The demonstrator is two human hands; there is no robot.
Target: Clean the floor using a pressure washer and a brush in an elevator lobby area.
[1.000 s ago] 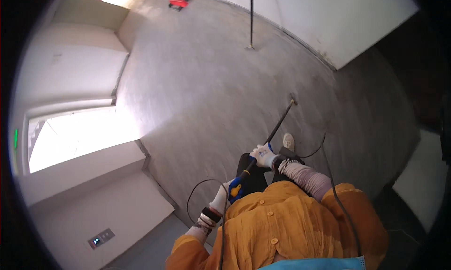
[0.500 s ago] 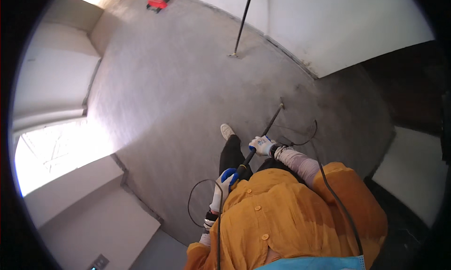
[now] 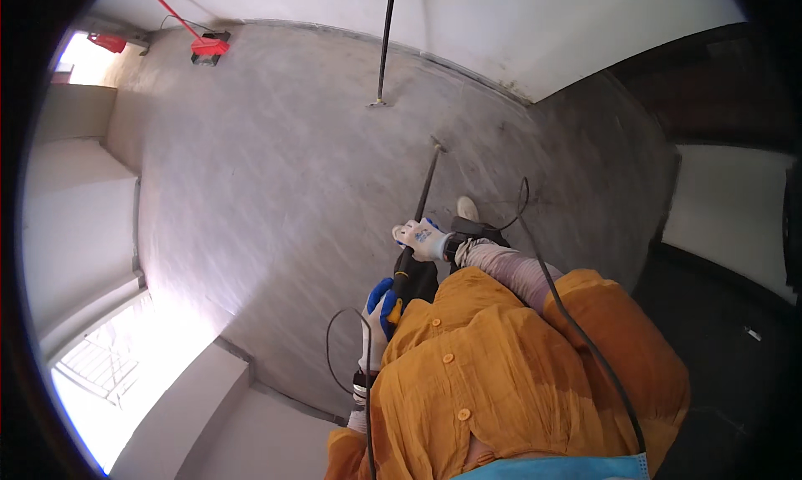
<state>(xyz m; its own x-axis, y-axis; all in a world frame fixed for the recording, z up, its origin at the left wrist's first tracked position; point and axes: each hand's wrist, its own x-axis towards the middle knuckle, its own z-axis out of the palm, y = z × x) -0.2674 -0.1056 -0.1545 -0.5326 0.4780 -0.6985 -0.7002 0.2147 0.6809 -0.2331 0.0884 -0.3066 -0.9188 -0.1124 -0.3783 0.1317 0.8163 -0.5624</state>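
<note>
Both gloved hands are wrapped round a long dark pole tool with a small flat head, which looks like a long-handled floor scraper [image 3: 426, 183]. My left hand [image 3: 379, 313], in a white glove with blue parts, is closed on the yellow-marked upper end near my waist. Farther down the shaft, my right hand [image 3: 420, 238] is closed round it, its wrist wearing a black band. The scraper's small head meets the grey floor [image 3: 292, 146] ahead of me; its exact contact is too small to tell.
Another long-handled scraper [image 3: 384, 50] leans on the white wall [image 3: 576, 29] ahead. A red broom with a dustpan [image 3: 209, 47] stands at the far left. Bright light enters through an opening [image 3: 109, 363] at left. Black cables [image 3: 576, 321] loop beside both arms.
The view has shifted, and the scraper now points more straight ahead, its head farther from me. My right foot now shows in front instead of my left.
</note>
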